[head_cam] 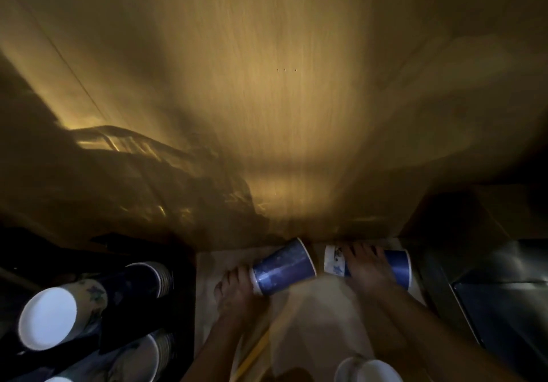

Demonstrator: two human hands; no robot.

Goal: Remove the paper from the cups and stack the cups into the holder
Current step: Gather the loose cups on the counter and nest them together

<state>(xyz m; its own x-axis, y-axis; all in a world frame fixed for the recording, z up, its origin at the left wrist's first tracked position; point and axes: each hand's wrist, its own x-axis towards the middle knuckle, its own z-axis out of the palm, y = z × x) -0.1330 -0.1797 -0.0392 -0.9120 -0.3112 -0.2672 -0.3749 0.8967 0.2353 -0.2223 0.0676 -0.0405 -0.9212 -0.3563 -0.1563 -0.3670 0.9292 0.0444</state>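
Observation:
My left hand (237, 289) grips the base end of a blue paper cup (283, 267), which lies tilted with its rim toward the upper right. Over to the right, my right hand (367, 266) wraps over a second blue cup (398, 264); its white starred end (333, 260) points left toward the first cup. The two cups are close but apart. At the lower left stands a dark holder (181, 298) with stacks of cups (148, 278) lying in it, white bottoms (49, 318) facing me. The picture is dim and blurred; I see no paper.
A wooden wall or cabinet panel (281, 100) fills the upper view, lit yellow. A dark metal unit (504, 292) sits at the right. Another white cup rim (367, 371) shows at the bottom edge. A pale counter surface (311, 307) lies under my hands.

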